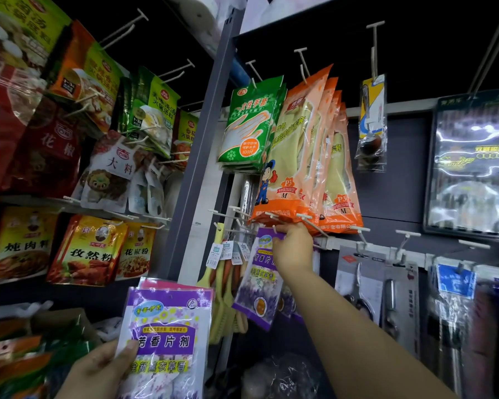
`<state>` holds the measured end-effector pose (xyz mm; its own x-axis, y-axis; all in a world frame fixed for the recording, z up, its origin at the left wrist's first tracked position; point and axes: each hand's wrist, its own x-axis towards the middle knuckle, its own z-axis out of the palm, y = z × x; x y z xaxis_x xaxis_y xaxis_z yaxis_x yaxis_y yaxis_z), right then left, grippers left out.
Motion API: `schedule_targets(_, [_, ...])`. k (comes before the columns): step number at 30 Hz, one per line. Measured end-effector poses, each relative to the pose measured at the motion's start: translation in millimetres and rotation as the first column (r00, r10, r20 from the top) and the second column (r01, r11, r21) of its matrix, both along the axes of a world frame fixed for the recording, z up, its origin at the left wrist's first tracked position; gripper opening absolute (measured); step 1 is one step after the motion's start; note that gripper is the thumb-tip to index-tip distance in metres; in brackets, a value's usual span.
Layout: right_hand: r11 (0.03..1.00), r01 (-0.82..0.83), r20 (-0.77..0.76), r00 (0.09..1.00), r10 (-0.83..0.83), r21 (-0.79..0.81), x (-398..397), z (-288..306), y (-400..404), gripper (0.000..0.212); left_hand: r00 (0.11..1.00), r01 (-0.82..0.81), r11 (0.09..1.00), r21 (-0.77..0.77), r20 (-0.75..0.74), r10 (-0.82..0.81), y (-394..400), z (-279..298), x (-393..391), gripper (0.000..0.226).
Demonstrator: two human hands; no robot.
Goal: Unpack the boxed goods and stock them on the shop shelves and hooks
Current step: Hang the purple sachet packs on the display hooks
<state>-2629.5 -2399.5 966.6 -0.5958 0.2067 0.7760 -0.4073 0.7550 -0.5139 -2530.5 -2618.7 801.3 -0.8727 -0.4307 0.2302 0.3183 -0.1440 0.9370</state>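
Left hand (98, 370) low and closest to camera, thumb pinching a small stack of purple sachets (164, 341), at least two with a pink one behind, held upright as spare stock. Right hand (293, 249) reaches up to the pegboard, fingers curled on the top of one sachet pack (257, 283) at a white hook (274, 227) just under the orange glove packs (306, 156). Step in hand looks like threading that pack's hang hole onto the hook; can't tell if the hole is already on the prong, the hand hides it. Next move likely needs the pack pushed back along the hook, then the grip released and another sachet taken from the left stack. Room is tight: glove pack bottoms touch or nearly touch the hand from above, tagged brushes (225, 272) hang just left, scissors card (357, 283) near on the right. Neighbouring hook tips stick out around the knuckles, snag risk. Green glove packs (248, 125) higher up, well clear. More open space below the hanging pack.
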Motion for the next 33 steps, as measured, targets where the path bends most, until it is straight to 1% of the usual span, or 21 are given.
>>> schedule_targets(2, [1.0,-0.005,0.026,1.0,0.004,0.029,1,1,2,0.037,1.0,0.014,0.999,0.031,0.001,-0.014,1,0,2,0.013])
schedule_targets(5, [0.996,-0.033,0.046,0.999,0.029,0.085,9,-1,7,0.047,1.0,0.03,0.999,0.011,-0.008,-0.03,1,1,5,0.016])
schedule_targets(8, [0.99,-0.064,-0.029,0.997,0.068,0.123,29,-19,9,0.061,0.997,0.079,0.996,0.038,-0.023,-0.078,5,-1,9,0.017])
schedule_targets(9, [0.99,-0.041,-0.075,0.996,0.051,0.138,38,-30,8,0.062,0.994,0.106,0.992,0.063,-0.023,-0.104,7,-3,10,0.018])
schedule_targets(11, [0.978,0.072,-0.206,0.978,-0.031,0.194,55,-57,4,0.056,0.991,0.134,0.988,0.079,-0.036,-0.132,8,-8,9,0.021])
schedule_targets(12, [0.969,0.086,-0.261,0.965,-0.023,0.231,62,-69,0,0.05,0.989,0.142,0.988,0.064,-0.045,-0.14,8,-10,9,0.023])
schedule_targets(13, [0.959,0.04,-0.275,0.961,0.04,0.28,68,-78,-4,0.043,0.988,0.146,0.988,0.05,-0.053,-0.143,10,-11,10,0.024])
schedule_targets(14, [0.943,-0.05,-0.227,0.965,0.13,0.328,73,-84,-9,0.038,0.987,0.151,0.988,0.035,-0.066,-0.149,11,-11,10,0.025])
schedule_targets(16, [0.901,-0.241,-0.015,0.964,0.264,0.362,77,-88,-17,0.035,0.984,0.153,0.988,0.014,-0.09,-0.151,17,-9,14,0.025])
schedule_targets(18, [0.879,-0.311,0.159,0.949,0.271,0.36,77,-83,-23,0.03,0.985,0.133,0.991,0.012,-0.11,-0.131,23,-7,16,0.023])
schedule_targets(20, [0.882,-0.378,0.275,0.912,0.303,0.282,79,-78,-27,0.023,0.986,0.13,0.991,0.03,-0.114,-0.125,28,-7,17,0.026])
schedule_targets(22, [0.879,-0.451,0.377,0.849,0.37,0.156,82,-75,-30,0.02,0.983,0.153,0.988,0.038,-0.109,-0.148,32,-8,19,0.038])
schedule_targets(24, [0.874,-0.48,0.417,0.812,0.409,0.077,85,-73,-31,0.015,0.979,0.182,0.983,0.034,-0.101,-0.178,35,-9,21,0.045])
schedule_targets(26, [0.865,-0.501,0.424,0.789,0.445,0.025,86,-70,-30,0.014,0.976,0.203,0.978,0.052,-0.094,-0.198,36,-10,23,0.043])
schedule_targets(28, [0.867,-0.499,0.424,0.783,0.455,-0.008,88,-66,-26,0.013,0.973,0.213,0.975,0.069,-0.102,-0.205,37,-9,25,0.036])
schedule_targets(30, [0.877,-0.479,0.4,0.799,0.449,-0.03,90,-62,-18,0.011,0.981,0.169,0.982,0.08,-0.105,-0.161,35,-7,27,0.029])
schedule_targets(33, [0.896,-0.427,0.313,0.84,0.443,-0.122,85,-50,-3,0.014,0.994,0.069,0.994,0.09,-0.095,-0.06,27,-3,32,0.03])
